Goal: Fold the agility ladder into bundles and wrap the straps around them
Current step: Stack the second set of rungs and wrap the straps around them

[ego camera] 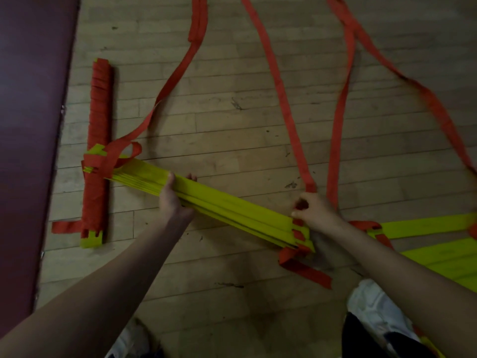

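Observation:
A stack of yellow ladder rungs lies slanted across the wooden floor, its left end resting on a bundle wrapped in red strap. My left hand grips the stack near its middle, fingers curled over the far edge. At the stack's right end my right hand pinches a red strap that trails away up the floor. Short red strap loops show at that right end.
Several more red straps run loose over the floor toward the top. Unfolded yellow rungs lie at the right. A dark red mat borders the floor at the left. White shoes show at the bottom.

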{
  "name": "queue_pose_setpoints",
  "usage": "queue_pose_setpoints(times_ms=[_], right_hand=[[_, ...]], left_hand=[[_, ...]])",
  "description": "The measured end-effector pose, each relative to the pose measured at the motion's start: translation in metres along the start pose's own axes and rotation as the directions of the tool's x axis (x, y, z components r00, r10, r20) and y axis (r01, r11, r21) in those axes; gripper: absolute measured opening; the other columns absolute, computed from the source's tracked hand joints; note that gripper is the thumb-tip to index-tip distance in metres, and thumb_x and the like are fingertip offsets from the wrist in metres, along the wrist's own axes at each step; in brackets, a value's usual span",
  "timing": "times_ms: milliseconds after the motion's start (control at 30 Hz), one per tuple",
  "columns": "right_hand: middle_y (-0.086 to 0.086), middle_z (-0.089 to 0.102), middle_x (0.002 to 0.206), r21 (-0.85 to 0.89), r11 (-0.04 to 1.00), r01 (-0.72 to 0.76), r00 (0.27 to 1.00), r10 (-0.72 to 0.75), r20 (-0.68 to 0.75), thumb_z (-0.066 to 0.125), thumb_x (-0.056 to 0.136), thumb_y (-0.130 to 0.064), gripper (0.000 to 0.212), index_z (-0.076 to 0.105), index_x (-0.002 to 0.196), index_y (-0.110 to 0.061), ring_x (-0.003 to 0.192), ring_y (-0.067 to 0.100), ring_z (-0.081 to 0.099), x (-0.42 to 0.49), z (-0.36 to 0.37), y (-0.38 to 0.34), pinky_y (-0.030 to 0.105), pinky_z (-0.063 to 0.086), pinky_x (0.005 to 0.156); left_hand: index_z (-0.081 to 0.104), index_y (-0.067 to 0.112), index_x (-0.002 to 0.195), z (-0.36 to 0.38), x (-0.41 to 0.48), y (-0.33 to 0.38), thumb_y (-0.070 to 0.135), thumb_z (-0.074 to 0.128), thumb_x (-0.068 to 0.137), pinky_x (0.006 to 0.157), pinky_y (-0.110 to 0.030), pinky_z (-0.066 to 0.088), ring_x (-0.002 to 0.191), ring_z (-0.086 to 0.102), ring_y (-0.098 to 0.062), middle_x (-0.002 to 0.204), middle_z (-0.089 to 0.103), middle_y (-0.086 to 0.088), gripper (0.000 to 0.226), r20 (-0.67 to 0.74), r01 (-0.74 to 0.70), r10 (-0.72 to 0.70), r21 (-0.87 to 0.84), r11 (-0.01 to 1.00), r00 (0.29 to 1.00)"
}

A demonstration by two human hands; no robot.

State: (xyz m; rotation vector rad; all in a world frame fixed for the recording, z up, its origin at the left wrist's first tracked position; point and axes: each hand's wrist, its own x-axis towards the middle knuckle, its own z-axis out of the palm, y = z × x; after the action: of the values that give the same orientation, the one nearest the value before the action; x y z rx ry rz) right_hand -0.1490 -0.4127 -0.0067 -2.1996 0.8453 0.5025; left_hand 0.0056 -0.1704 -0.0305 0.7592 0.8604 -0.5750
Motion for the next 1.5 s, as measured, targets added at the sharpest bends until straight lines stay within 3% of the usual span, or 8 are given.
queue_pose_setpoints(times_ms=[200, 400, 567, 733, 1000, 1233, 1367, 1500], right_hand=[[0.007, 0.052, 0.131, -0.194, 0.952, 0.238, 0.940, -0.175, 0.293, 0.061, 0.092, -0.036, 0.046, 0.053, 0.134, -0.019, 0.123, 0.023, 0.046, -0.002, 0.017, -0.002, 0.028, 0.037, 0.100], [-0.001, 0.063, 0.103, 0.025, 0.984, 0.175, 0.913, -0.171, 0.371, 0.081, 0.075, -0.030, 0.042, 0.068, 0.111, -0.012, 0.100, 0.014, 0.057, 0.002, 0.027, -0.004, 0.023, 0.041, 0.080], [0.002, 0.056, 0.091, -0.031, 0.949, 0.313, 0.949, -0.311, 0.045, 0.081, 0.075, -0.021, 0.020, 0.066, 0.086, -0.016, 0.086, 0.018, 0.055, 0.004, 0.025, -0.004, 0.028, 0.042, 0.072], [0.003, 0.055, 0.085, -0.175, 0.738, 0.652, 0.751, -0.660, 0.011, 0.061, 0.087, -0.038, 0.031, 0.073, 0.092, -0.010, 0.075, 0.007, 0.050, -0.009, 0.029, 0.001, 0.027, 0.045, 0.064], [0.006, 0.060, 0.084, -0.033, 0.927, 0.373, 0.889, -0.367, -0.275, 0.060, 0.094, -0.018, 0.022, 0.073, 0.088, -0.002, 0.081, 0.021, 0.059, -0.006, 0.027, -0.011, 0.024, 0.036, 0.071], [0.001, 0.054, 0.118, 0.037, 0.958, 0.285, 0.955, -0.287, 0.073, 0.055, 0.096, -0.034, 0.033, 0.063, 0.122, -0.016, 0.113, 0.020, 0.053, -0.003, 0.039, -0.039, 0.027, 0.041, 0.093], [0.007, 0.040, 0.143, -0.064, 0.947, 0.316, 0.867, -0.261, 0.425, 0.066, 0.087, -0.043, 0.072, 0.034, 0.146, -0.016, 0.130, 0.023, 0.043, -0.005, 0.054, -0.057, 0.033, 0.037, 0.107], [0.013, 0.048, 0.136, -0.084, 0.942, 0.325, 0.835, -0.244, 0.492, 0.063, 0.091, -0.034, 0.061, 0.037, 0.140, -0.008, 0.125, 0.028, 0.046, -0.005, 0.063, -0.055, 0.031, 0.039, 0.100]], left_hand=[[0.058, 0.015, 0.076, 0.004, -0.005, -0.007, 0.031, 0.061, 0.092, 0.076, -0.027, 0.052, 0.070, 0.062, -0.013, 0.067, 0.062, 0.002, 0.023, 0.026, -0.020, 0.022, -0.056, 0.998, 0.999], [0.063, 0.017, 0.083, 0.002, -0.013, -0.006, 0.030, 0.071, 0.084, 0.091, -0.035, 0.049, 0.078, 0.061, -0.013, 0.078, 0.060, 0.002, 0.016, 0.048, -0.053, 0.051, 0.047, 0.997, 0.998], [0.061, 0.018, 0.078, -0.001, -0.012, -0.006, 0.036, 0.070, 0.084, 0.081, -0.038, 0.050, 0.064, 0.053, -0.012, 0.070, 0.050, 0.004, 0.022, 0.027, -0.061, 0.059, 0.079, 0.995, 0.998], [0.056, 0.019, 0.069, 0.003, -0.018, -0.003, 0.029, 0.068, 0.087, 0.059, -0.028, 0.050, 0.047, 0.050, -0.009, 0.052, 0.049, 0.007, 0.024, -0.047, -0.068, 0.071, 0.060, 0.996, 0.996], [0.045, 0.014, 0.068, -0.001, -0.013, -0.011, 0.006, 0.040, 0.088, 0.077, -0.039, 0.046, 0.066, 0.054, -0.017, 0.064, 0.048, -0.001, 0.022, -0.003, 0.025, -0.025, -0.007, 1.000, 1.000], [0.043, 0.012, 0.070, 0.000, -0.023, -0.037, -0.002, 0.036, 0.087, 0.072, -0.037, 0.044, 0.061, 0.048, -0.019, 0.056, 0.048, -0.004, 0.023, 0.043, 0.085, -0.086, 0.027, 0.996, 0.995], [0.050, 0.007, 0.067, 0.008, -0.037, -0.053, -0.004, 0.039, 0.087, 0.068, -0.029, 0.041, 0.059, 0.050, -0.019, 0.052, 0.053, -0.006, 0.025, 0.073, 0.104, -0.110, 0.086, 0.991, 0.991], [0.052, 0.012, 0.072, 0.010, -0.034, -0.044, 0.007, 0.049, 0.091, 0.066, -0.026, 0.042, 0.061, 0.051, -0.015, 0.056, 0.053, -0.001, 0.021, 0.100, 0.065, -0.073, 0.087, 0.994, 0.992]])
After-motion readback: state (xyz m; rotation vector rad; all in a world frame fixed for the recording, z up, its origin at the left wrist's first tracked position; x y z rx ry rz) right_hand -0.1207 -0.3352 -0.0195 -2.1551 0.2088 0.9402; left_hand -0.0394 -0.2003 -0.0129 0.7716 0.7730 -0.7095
